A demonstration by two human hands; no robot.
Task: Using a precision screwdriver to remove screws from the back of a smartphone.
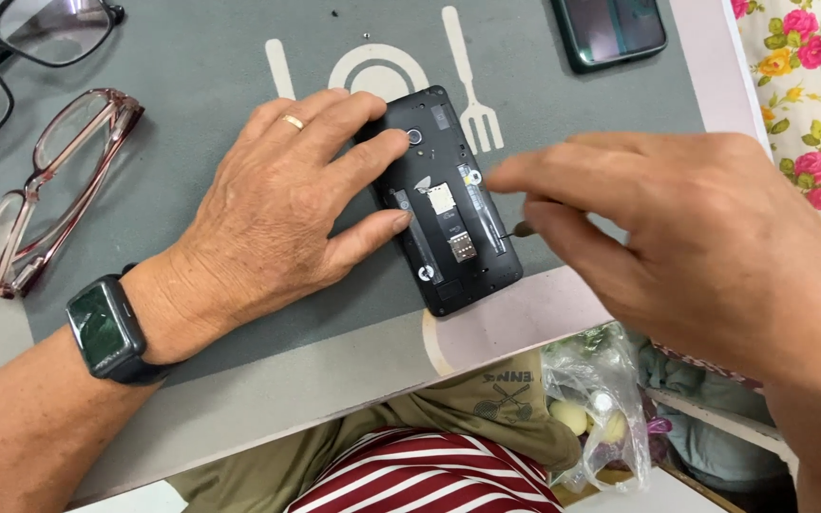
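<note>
At the left edge of the counter [239,361] lie black glasses [21,57] and pink glasses [49,190]. The left hand [277,209] presses flat, its grip spread apart, on an opened black phone [444,204] lying on the grey mat [192,66]. The right hand [705,237] has its grip pinched together on a thin screwdriver [515,229] at the phone's right edge. Below, a clear plastic bag [591,408] holds small round things.

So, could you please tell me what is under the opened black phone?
The phone lies on a grey placemat printed with a white plate, fork and knife. The phone covers part of the plate; the left hand hides more. The mat beneath cannot be seen.
</note>
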